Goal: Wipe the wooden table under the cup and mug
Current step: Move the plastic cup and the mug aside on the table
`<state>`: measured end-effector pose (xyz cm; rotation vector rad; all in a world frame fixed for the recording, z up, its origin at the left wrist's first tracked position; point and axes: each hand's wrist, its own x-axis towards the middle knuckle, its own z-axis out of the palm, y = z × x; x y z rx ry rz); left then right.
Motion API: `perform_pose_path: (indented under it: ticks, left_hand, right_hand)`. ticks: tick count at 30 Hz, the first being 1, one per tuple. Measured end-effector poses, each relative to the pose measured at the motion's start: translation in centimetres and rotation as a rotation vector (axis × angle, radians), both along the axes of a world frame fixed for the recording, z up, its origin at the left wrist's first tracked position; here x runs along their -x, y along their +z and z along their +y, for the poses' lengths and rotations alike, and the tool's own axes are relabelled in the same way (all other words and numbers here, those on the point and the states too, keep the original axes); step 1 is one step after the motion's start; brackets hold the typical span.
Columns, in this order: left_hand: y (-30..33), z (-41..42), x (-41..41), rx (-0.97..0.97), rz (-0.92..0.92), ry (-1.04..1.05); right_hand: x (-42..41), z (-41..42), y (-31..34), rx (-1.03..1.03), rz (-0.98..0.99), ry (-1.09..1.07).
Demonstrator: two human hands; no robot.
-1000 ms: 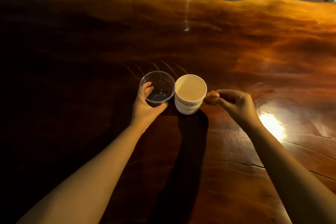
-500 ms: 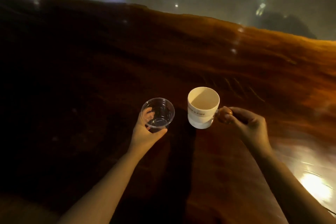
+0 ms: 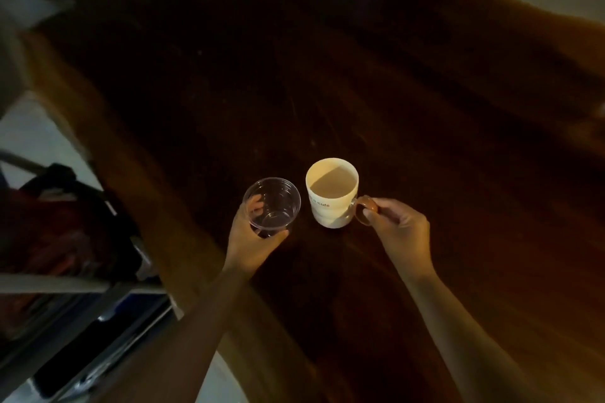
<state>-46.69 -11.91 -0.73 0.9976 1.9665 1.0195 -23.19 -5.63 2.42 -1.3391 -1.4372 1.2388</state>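
Observation:
A clear plastic cup [image 3: 274, 203] is wrapped from below and the left by my left hand [image 3: 248, 242]; my fingers show through its wall. Just to its right is a white mug [image 3: 332, 193] with small lettering and an amber handle. My right hand [image 3: 397, 229] pinches that handle between thumb and fingers. Both vessels look empty. They are over the dark wooden table [image 3: 360, 91]; whether they rest on it or are held just above it I cannot tell.
The table's left edge [image 3: 108, 147] runs diagonally from upper left to bottom centre. Beyond it, lower left, are a dark bag with red fabric [image 3: 55, 226] and a dark flat object [image 3: 88, 347] on a pale floor. The far table edge is at upper right.
Both hands have carried the cup and mug leftward along the table, toward its left edge. The view has swung left, so the bright orange patch is gone and the floor shows.

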Motion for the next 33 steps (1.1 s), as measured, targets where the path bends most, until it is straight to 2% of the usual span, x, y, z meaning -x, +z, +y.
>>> perform_pose_path:
  ticks: [7,15,22,27,33]
  left_hand:
    - [-1.9,-2.9,3.5,-0.033,-0.057,0.057]
    - [-2.4,-3.7,3.5,-0.051,-0.115,0.003]
    - [-1.8,-5.2,2.9,0.03,-0.143,-0.007]
    - [1.7,-8.8,3.0,0.02,-0.093,0.09]
    - [9.3,-16.5,5.4,-0.137,-0.037,0.157]
  right_hand:
    - [4.0,-1.5,-2.2,-0.009,-0.08,0.01]
    - [3.2,-2.9,-2.4,0.117,-0.074,0.039]
    - [2.1,-4.5,-0.7,0.134,-0.081,-0.008]
    - [2.4,-7.2,3.2,0.071,-0.042,0.033]
    - [8.5,-10.9,9.6,-0.041,0.012,0.295]
